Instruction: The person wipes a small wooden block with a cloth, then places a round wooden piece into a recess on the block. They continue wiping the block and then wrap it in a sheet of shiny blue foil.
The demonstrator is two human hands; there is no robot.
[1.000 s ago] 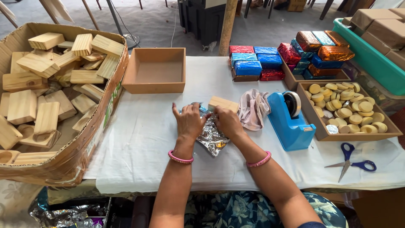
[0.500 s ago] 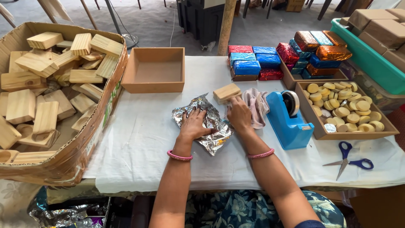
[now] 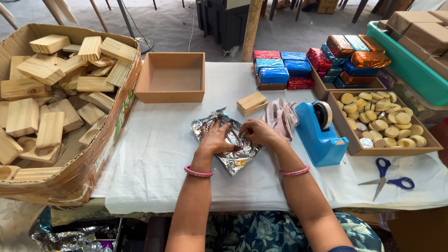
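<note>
A crinkled sheet of silver foil (image 3: 228, 144) lies flat on the white tablecloth (image 3: 154, 154), just left of the blue tape dispenser (image 3: 319, 135). The left hand (image 3: 213, 139) rests on the foil with fingers spread and palm down, open, pressing the sheet. The right hand (image 3: 259, 133) sits at the foil's right edge — its fingers are curled and appear to pinch the sheet's rim, though the grip itself is partly hidden.

A small wooden block (image 3: 252, 103) lies just beyond the foil, up and left of the tape dispenser, touched by neither hand. A pale cloth (image 3: 281, 117) is bunched against the dispenser's left side. Farther left of the dispenser stands an open brown box (image 3: 170, 78), and beyond that a large cardboard carton (image 3: 70, 177) heaped with wooden blocks. Right of the dispenser is a tray of round yellow discs (image 3: 380, 123); blue-handled scissors (image 3: 387, 175) lie near its front right. Behind it sit foil-wrapped blocks (image 3: 280, 70) in red and blue.
</note>
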